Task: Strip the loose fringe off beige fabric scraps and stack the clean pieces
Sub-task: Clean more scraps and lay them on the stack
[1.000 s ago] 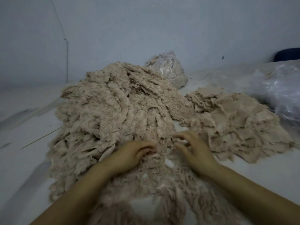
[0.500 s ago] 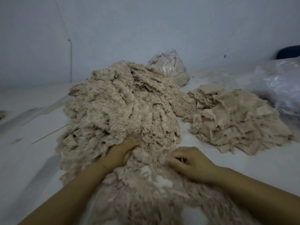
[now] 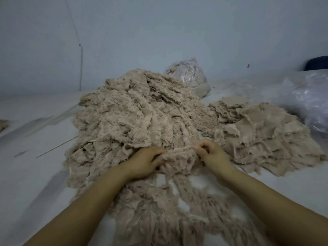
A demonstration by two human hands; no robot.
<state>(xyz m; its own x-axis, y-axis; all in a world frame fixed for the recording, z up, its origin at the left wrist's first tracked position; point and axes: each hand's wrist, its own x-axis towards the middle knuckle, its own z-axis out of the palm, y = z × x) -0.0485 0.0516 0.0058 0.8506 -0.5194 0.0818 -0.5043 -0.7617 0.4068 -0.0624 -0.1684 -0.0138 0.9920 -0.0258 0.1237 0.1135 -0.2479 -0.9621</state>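
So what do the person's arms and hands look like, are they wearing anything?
Nothing shows on them. Both forearms are bare up to the picture's edge, with no sleeves in view. The left hand and right hand have no gloves, rings, watch or bracelets.

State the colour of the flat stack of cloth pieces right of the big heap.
Beige flat stack of cloth pieces; head view.

Your pale table [image 3: 32,174] holds a big fringed heap [image 3: 134,118], a flatter stack [image 3: 262,135], stripped fringe [image 3: 168,215] and plastic bags [image 3: 305,107].
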